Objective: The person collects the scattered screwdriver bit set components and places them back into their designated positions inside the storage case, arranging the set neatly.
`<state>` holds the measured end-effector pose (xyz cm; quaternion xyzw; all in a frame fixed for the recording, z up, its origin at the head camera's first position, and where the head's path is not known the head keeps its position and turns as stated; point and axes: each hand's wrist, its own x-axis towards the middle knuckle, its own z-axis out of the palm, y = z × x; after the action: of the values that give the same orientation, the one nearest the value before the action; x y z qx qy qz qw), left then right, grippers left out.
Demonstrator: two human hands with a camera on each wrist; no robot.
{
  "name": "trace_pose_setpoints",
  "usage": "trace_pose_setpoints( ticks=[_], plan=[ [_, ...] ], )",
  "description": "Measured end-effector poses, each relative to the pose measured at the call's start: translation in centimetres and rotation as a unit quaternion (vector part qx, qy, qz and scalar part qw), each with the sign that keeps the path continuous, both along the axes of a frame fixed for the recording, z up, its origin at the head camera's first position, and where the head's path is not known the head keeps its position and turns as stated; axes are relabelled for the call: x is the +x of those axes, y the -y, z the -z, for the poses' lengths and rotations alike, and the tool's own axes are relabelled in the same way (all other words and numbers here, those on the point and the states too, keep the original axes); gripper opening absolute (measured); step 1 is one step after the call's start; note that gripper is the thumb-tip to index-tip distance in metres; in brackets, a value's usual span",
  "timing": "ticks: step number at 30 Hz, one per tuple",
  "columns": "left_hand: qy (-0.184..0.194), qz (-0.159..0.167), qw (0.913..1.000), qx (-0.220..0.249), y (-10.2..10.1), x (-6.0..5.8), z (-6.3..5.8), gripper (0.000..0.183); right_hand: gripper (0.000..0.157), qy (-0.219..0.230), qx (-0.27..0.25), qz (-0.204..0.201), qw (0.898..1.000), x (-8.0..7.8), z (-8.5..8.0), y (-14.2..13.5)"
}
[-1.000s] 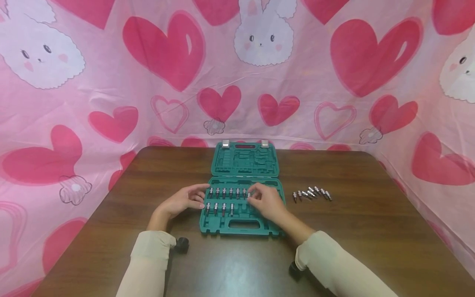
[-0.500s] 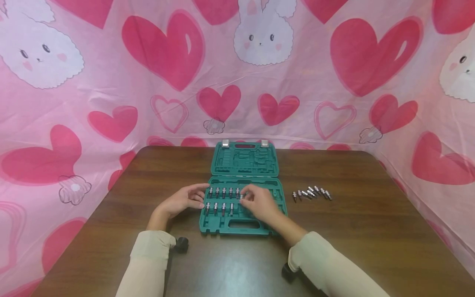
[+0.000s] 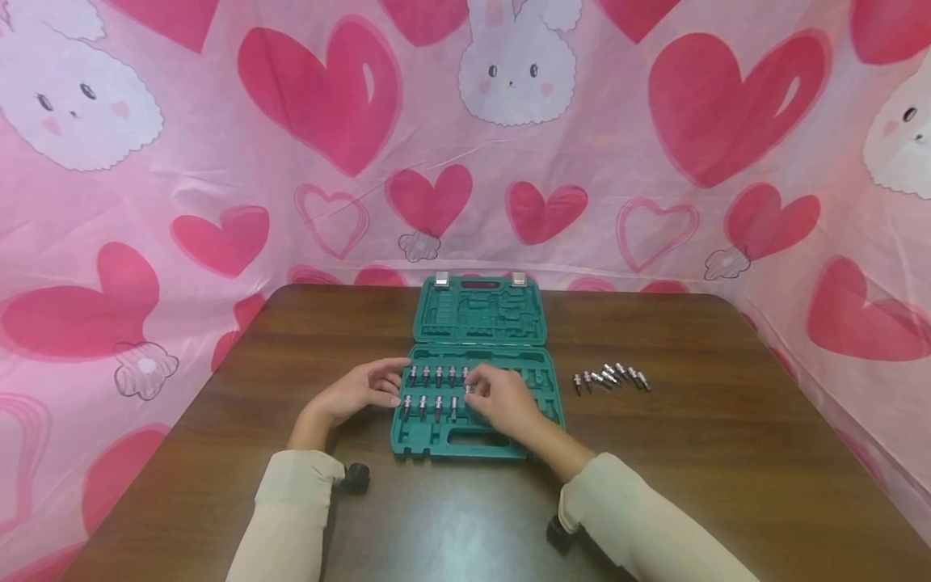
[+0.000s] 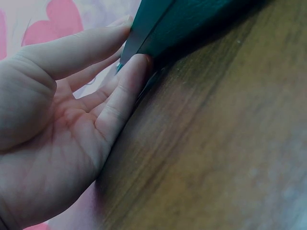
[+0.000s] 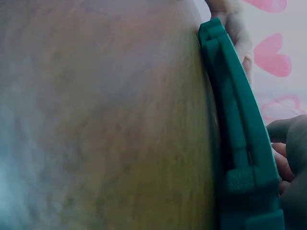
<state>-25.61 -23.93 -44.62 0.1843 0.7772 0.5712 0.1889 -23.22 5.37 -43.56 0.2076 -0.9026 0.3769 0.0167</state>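
Note:
A green tool case (image 3: pixel 478 453) lies open on the table, with several silver bit sockets (image 3: pixel 439 377) in its upper row and several more bit sockets (image 3: pixel 439 409) in the row nearer me. My right hand (image 3: pixel 507 400) is over the middle of the case and pinches one small silver bit socket (image 3: pixel 468 391) between thumb and fingertips. Most of that piece is hidden by the fingers. At the case's left side my left hand (image 3: pixel 361 388) touches the edge with relaxed fingers; in the left wrist view its fingertips (image 4: pixel 136 64) rest against the green side wall.
Several loose bit sockets (image 3: pixel 609 375) lie in a cluster on the wooden table (image 3: pixel 691 453), to the right of the case. The case's lid (image 3: pixel 480 314) leans back behind the tray. A pink heart-patterned cloth (image 3: pixel 509 162) hangs behind the table.
My right hand has moved left and slightly towards me with the pinched bit socket, from the end of the upper row to between the two rows. The left hand has stayed in place.

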Motion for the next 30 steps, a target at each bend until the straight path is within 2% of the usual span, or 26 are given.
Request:
trace_pose_setpoints(
  ticks=[6, 11, 30],
  plan=[
    [0.0, 0.0, 1.0, 0.001, -0.1, 0.0, -0.2, 0.071, 0.004, -0.01, 0.05, -0.014, 0.999, -0.4, -0.3, 0.1],
    [0.001, -0.002, 1.0, 0.004, -0.1, 0.1, -0.2, 0.071, 0.004, 0.003, 0.055, -0.022, 0.998, -0.8, -0.4, 0.0],
    [-0.005, -0.001, 1.0, 0.002, -0.1, -0.1, -0.1, 0.07, 0.008, 0.005, 0.058, -0.075, 0.995, -2.1, -0.6, -0.8]
  ],
)
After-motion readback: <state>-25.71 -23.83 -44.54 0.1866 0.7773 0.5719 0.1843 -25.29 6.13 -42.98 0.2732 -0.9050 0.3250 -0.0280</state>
